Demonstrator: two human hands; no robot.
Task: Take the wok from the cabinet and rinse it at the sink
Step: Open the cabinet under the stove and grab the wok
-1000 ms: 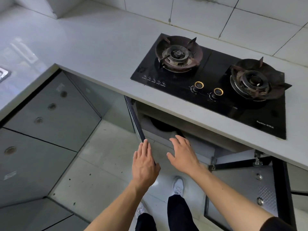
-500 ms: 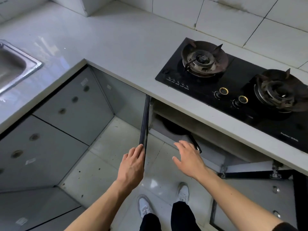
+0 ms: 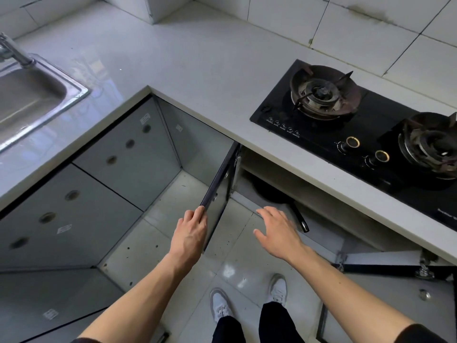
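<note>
Swung further out than half a second ago, the cabinet door (image 3: 217,194) now stands edge-on, and the sink (image 3: 32,95) and its tap have come more fully into view at the desk's left end. Fingers (image 3: 195,214) of the left hand (image 3: 190,233) curl over the door's outer edge, grasping it near its lower corner. Fingers (image 3: 269,214) of the right hand (image 3: 277,233) are spread and released, holding nothing, reaching toward the open cabinet below the desk's front edge.

Just beyond those fingertips lies the wok (image 3: 269,191), dark and round on the cabinet floor under the gas hob (image 3: 358,129), mostly shadowed by the desk overhang. Its handle (image 3: 300,220) sticks out toward the person, its tip near the right hand but, as far as I can tell, not yet touched.

For the step in hand, reaching for the wok, the handle is the sensible place to take hold: wrap the right fingers well up the shaft rather than at the tip, so the pan does not tip forward when lifted. Keeping the left hand on the door should stop it swinging back. Draw the wok out low and level to clear the desk's underside, then carry it left to the sink.
</note>
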